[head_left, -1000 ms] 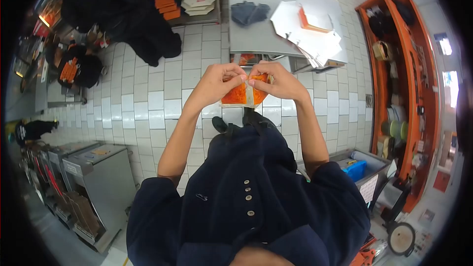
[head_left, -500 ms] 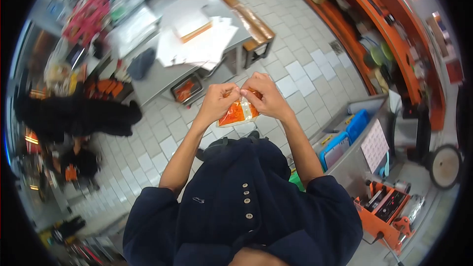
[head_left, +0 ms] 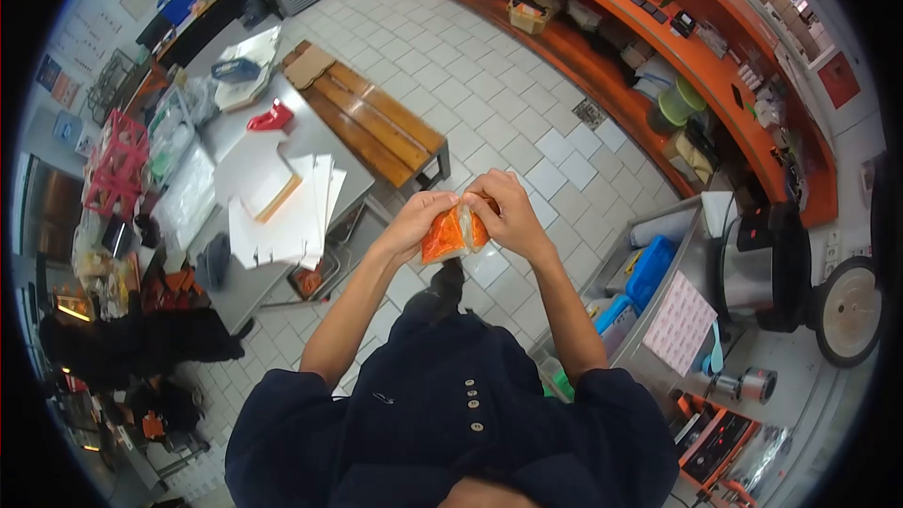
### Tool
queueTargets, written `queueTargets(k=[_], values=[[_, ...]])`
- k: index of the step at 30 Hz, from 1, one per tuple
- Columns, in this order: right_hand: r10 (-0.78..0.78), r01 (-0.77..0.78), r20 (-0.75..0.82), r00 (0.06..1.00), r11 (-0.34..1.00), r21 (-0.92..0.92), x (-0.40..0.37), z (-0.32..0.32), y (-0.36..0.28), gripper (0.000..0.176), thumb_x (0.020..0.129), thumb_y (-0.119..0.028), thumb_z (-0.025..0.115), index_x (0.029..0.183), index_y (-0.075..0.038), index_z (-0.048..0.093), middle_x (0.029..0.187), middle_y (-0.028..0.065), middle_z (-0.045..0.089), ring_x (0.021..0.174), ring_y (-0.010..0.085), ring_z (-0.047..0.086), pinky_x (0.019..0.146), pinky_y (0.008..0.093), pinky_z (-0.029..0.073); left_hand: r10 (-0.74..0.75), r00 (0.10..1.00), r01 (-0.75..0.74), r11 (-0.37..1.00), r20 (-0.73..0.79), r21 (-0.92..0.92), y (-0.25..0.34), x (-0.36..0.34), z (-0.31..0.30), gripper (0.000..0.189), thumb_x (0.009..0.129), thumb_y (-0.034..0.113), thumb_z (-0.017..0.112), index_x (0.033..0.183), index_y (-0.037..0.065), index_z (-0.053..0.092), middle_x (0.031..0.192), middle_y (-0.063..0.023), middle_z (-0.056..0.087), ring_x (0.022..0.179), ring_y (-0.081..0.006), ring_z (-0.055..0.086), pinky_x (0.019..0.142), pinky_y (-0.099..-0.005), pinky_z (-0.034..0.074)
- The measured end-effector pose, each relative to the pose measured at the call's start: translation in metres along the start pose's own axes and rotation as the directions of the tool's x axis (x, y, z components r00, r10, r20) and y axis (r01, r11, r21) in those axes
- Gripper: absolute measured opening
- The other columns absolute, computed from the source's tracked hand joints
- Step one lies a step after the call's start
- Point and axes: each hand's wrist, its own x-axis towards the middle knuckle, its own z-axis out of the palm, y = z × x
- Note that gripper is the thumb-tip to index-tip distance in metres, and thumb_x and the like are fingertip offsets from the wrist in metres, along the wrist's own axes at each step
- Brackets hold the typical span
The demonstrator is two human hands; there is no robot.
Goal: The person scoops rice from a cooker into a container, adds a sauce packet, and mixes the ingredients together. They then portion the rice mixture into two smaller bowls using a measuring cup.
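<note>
Pinches a clear packet (head_left: 440, 239) of something orange near its top with both hands: thumb and fingers of the left hand (head_left: 417, 226) curled tight on one side, those of the right hand (head_left: 501, 214) closed as narrowly on the other, almost meeting in the middle. Holds it in mid-air before the body, apart from any worktop edge. Cannot tell whether sealed or already open at the top.

Could split suddenly down the pale strip if pulled apart too hard, flinging the orange contents outward. Could tear crookedly if tugged more on one side, and spill onto the dark shirt (head_left: 414, 433). Could slip if greasy, with so small a grip and no support underneath; would then fall to the shoe (head_left: 448, 277) or the tiled floor (head_left: 531, 85).

Farther out, to the left: a metal worktop (head_left: 246, 293), with white sheets (head_left: 287, 240) by its near edge, easily stained by a splash that way. Beyond its right-hand edge: a wooden bench (head_left: 376, 122), a possible knock for the shins if walking with eyes down. To the right: a blue box (head_left: 651, 268), apparently less exposed.
</note>
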Motion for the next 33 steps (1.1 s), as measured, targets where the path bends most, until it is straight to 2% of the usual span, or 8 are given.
queueTargets(k=[3,7,12,20,21,23,28,33], values=[[0.106,-0.139,0.246,0.964,0.983,0.121,0.044,-0.044,0.053,0.021,0.091,-0.018,0.061,0.079,0.0,0.058,0.061,0.0147,0.05,0.052,0.0232,0.046,0.051,0.0341,0.039,-0.091,0.985,0.058,0.975,0.147,0.214,0.031,0.066,-0.016,0.027,0.093,0.026,0.063,0.102,0.0,0.066,0.09,-0.0025,0.066,0.08,-0.0066,0.061,0.07,-0.024,0.049],[0.246,-0.321,0.454,0.856,0.943,0.094,0.099,-0.104,0.104,0.027,0.097,-0.025,0.057,0.083,-0.002,0.06,0.062,0.005,0.056,0.057,0.0108,0.048,0.054,0.0291,0.041,-0.272,0.902,-0.021,0.749,0.336,0.662,0.091,0.165,-0.006,0.027,0.085,0.027,0.074,0.092,0.002,0.07,0.082,0.0006,0.065,0.074,-0.0049,0.055,0.064,-0.0245,0.045],[0.287,-0.361,0.525,0.801,0.932,0.042,0.151,-0.166,0.18,0.028,0.091,-0.03,0.067,0.088,-0.002,0.065,0.069,0.0062,0.062,0.064,0.0114,0.057,0.059,0.0278,0.047,-0.432,0.792,0.014,0.719,0.431,0.695,0.119,0.295,-0.009,0.031,0.087,0.033,0.073,0.082,0.003,0.068,0.07,0.0046,0.06,0.065,-0.0046,0.051,0.058,-0.023,0.041],[0.364,-0.433,0.571,0.736,0.901,-0.015,0.241,-0.211,0.319,0.033,0.085,-0.032,0.073,0.077,-0.001,0.065,0.064,0.008,0.058,0.06,0.0138,0.054,0.058,0.0313,0.045,-0.457,0.803,-0.164,0.448,0.382,0.879,0.182,0.458,-0.02,0.054,0.085,0.053,0.069,0.066,0.003,0.06,0.058,0.0059,0.045,0.056,-0.0067,0.041,0.049,-0.0285,0.034],[0.151,-0.209,0.465,0.872,0.975,0.075,0.258,-0.214,0.339,0.031,0.084,-0.029,0.074,0.075,-0.002,0.064,0.06,0.0096,0.052,0.056,0.0185,0.05,0.054,0.0342,0.041,-0.436,0.8,-0.183,0.475,0.411,0.861,0.183,0.487,-0.032,0.051,0.085,0.05,0.071,0.067,0.003,0.061,0.059,0.006,0.045,0.057,-0.0063,0.041,0.049,-0.028,0.034],[0.098,-0.134,0.383,0.919,0.989,0.07,0.297,-0.23,0.375,0.029,0.083,-0.027,0.074,0.074,-0.002,0.064,0.061,0.0107,0.052,0.056,0.0225,0.048,0.052,0.0353,0.039,-0.417,0.838,-0.058,0.573,0.351,0.818,0.208,0.529,-0.04,0.035,0.088,0.036,0.071,0.078,0.002,0.07,0.064,0.0039,0.058,0.062,-0.0046,0.049,0.055,-0.0239,0.04],[-0.087,0.074,0.207,0.975,0.995,0.068,0.417,-0.282,0.444,0.018,0.082,-0.022,0.073,0.072,-0.007,0.068,0.062,0.0032,0.051,0.062,0.0201,0.048,0.07,0.0334,0.037,-0.237,0.93,0.139,0.935,0.281,0.327,0.255,0.628,-0.059,0.026,0.092,0.03,0.067,0.089,0.003,0.068,0.08,-0.0004,0.065,0.072,-0.0077,0.058,0.066,-0.0249,0.046],[-0.22,0.214,0.122,0.968,0.975,0.06,0.551,-0.307,0.519,0.01,0.079,-0.016,0.074,0.073,-0.01,0.07,0.06,-0.001,0.048,0.063,0.0163,0.047,0.075,0.0318,0.033,-0.038,0.995,0.046,0.994,0.09,-0.095,0.307,0.717,-0.094,0.025,0.094,0.031,0.063,0.094,0.006,0.063,0.084,-0.0009,0.064,0.076,-0.0088,0.059,0.071,-0.0265,0.048]])
